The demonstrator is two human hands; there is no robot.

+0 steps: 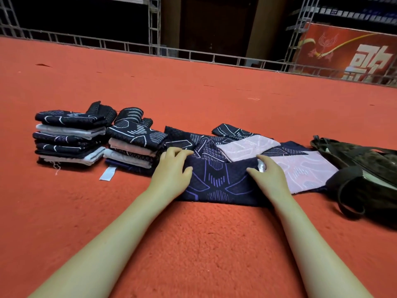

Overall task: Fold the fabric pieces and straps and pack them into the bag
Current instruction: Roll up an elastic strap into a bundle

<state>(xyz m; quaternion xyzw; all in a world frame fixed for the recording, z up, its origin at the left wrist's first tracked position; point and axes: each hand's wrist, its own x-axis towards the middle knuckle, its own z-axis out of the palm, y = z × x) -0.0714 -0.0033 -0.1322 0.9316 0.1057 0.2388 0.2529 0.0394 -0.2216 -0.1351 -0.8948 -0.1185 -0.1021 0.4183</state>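
I see fuzzy matt red carpet (193,244), on it a woven dark cloth piece (217,181) with a pale pink reverse, right of the cloth a matt dark fabric bag (365,168), behind the carpet a dull metal truss railing (150,48)

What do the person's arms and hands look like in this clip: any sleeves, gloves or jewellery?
Both forearms are bare right up to the bottom edge of the picture; no sleeves show. The left hand and the right hand wear no gloves, and no rings, watch or wristbands can be seen. No cables or markings appear on either arm.
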